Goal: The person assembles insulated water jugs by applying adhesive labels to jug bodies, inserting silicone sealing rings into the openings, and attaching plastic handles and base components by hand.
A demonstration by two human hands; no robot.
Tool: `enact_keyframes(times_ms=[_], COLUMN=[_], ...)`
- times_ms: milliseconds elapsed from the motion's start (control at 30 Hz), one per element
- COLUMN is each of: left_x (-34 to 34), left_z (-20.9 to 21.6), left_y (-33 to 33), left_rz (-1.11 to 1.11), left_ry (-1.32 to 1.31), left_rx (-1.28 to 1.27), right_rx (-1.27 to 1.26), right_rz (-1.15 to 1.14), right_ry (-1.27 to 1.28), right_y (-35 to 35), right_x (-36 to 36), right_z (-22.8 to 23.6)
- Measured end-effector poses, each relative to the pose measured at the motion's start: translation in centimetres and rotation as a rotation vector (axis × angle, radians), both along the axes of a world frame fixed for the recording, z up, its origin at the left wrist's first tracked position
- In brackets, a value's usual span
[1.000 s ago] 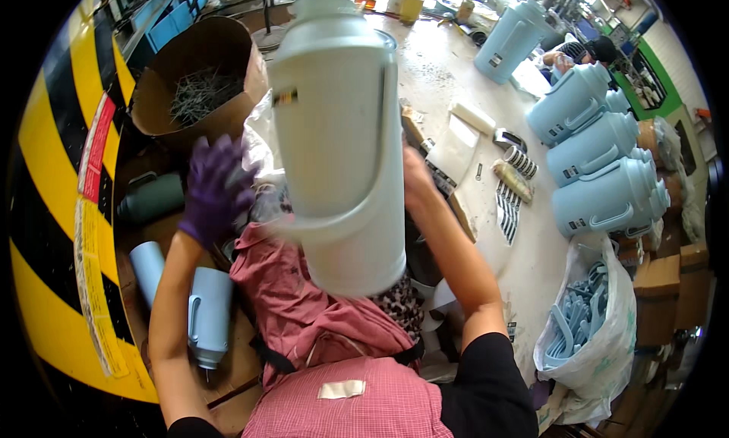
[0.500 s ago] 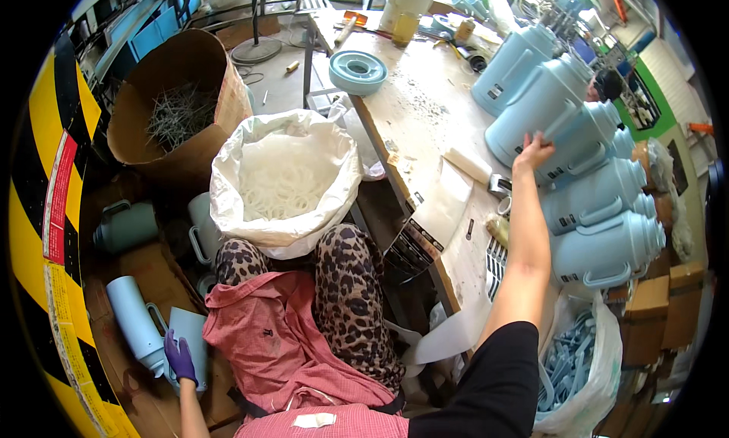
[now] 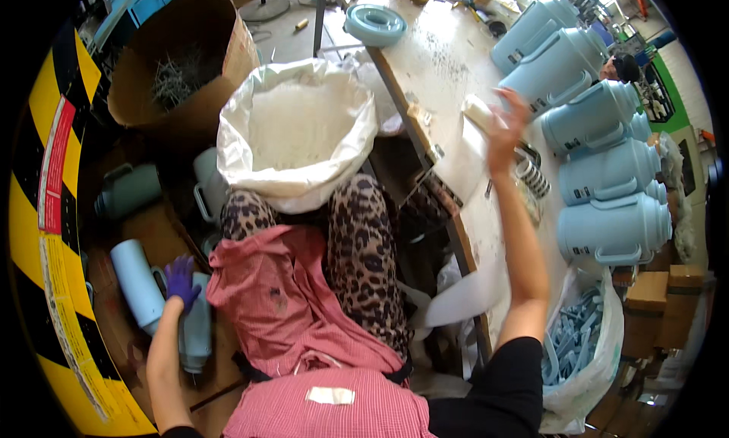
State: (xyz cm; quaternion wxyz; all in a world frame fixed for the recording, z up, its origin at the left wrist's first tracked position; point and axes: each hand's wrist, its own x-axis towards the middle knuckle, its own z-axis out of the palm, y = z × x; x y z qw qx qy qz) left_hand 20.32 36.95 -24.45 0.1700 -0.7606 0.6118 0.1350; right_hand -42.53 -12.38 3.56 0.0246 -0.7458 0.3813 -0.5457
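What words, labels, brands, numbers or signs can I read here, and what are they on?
Nothing is clear enough to quote.
Red sticker and yellow sticker on the black-and-yellow striped surface: print too small to read.
Dark labels on light-blue jugs: too tiny.
Black-and-white roll on the table: too blurred.
White bag of blue parts: faint marks, unreadable.

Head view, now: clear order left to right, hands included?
Yellow-and-black striped panel → purple-gloved left hand → open white bag → bare right hand → nearest light-blue jug at right.
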Motion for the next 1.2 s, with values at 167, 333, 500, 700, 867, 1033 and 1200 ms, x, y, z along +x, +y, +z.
enact_keyframes(times_ms=[167, 333, 500, 700, 867, 1033, 1200], left_x=[-3.5, -11.1, -21.0, -22.1, -16.3, -13.0, -18.2], left_z=[2.5, 18.1, 31.1, 26.2, 28.9, 28.5, 31.9], left_y=[-3.6, -0.4, -1.6, -2.3, -6.1, -9.1, -8.6], left_rz=[0.024, -0.071, -0.44, 0.494, 0.455, 0.194, -0.093], left_ry=[-0.002, -0.069, -0.192, 0.745, 2.622, 2.21, 1.936], left_rx=[0.297, -0.432, -1.029, -1.795, -1.045, -0.87, -0.739], right_rx=[0.002, 0.131, -0.155, 0.865, 0.718, 0.462, 0.662], right_rz=[0.548, 0.968, 1.018, 0.677, 0.377, 0.706, 0.495], right_ry=[0.53, 0.655, 0.598, -0.448, -0.195, 0.638, 0.35], right_y=[15.0, 27.0, 28.8, 26.3, 32.6, 34.1, 30.6], right_x=[14.2, 23.6, 28.9, 18.6, 12.3, 6.9, 5.1], right_z=[-4.1, -2.9, -2.8, 0.8, -1.7, -8.6, -0.3])
